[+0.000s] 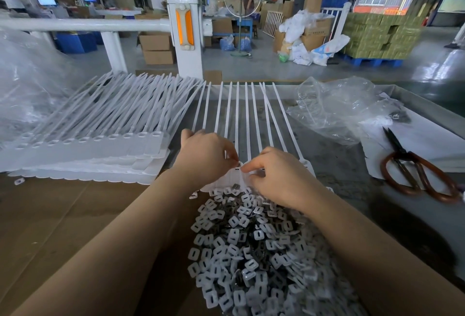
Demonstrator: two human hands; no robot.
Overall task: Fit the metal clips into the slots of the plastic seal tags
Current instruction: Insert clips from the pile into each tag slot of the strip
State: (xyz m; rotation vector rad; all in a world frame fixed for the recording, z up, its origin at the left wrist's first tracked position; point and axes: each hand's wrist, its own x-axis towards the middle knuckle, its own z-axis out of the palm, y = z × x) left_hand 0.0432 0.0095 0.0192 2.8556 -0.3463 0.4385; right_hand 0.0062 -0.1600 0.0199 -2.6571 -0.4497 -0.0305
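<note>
Here, head view: left hand and right hand meet over a row of white seal tags on the desk, fingers of both curled, pinching at a tag head. Metal clips piled just below the hands. Tag stack left, scissors right.

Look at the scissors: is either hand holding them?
No: the scissors lie untouched at the right, while both hands work at the seal tags.
</note>
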